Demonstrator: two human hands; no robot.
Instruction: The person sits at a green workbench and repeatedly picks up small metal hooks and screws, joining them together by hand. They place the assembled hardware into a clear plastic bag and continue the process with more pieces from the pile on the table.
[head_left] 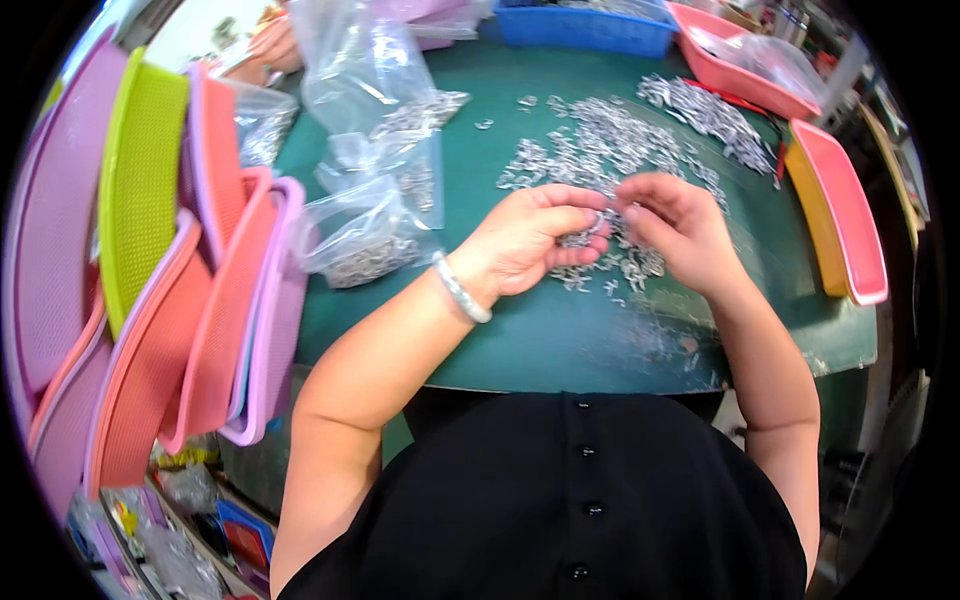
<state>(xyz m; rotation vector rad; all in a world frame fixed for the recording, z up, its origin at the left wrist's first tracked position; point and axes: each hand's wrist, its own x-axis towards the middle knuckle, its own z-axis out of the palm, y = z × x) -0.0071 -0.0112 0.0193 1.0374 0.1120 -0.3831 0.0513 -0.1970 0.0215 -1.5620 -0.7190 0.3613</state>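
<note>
My left hand (pixel 545 235), a pale bangle on its wrist, is turned partly palm up with curled fingers around several small silvery metal pieces. Close by on the right, my right hand (pixel 680 225) brings thumb and index finger together near the left fingertips; whatever sits in that pinch is too small to make out. Beneath and beyond both hands spreads a loose pile of small silver metal parts (pixel 600 140) on the green tabletop. A second, denser heap of slimmer silver pieces (pixel 710 122) lies farther right.
Clear plastic bags of metal parts (pixel 370 260) line the table's left side. Stacked plastic baskets (pixel 145 190) stand at the far left. A blue tray (pixel 590 30) and a pink tray (pixel 690 30) are at the back, with a pink-and-yellow bin (pixel 815 215) on the right.
</note>
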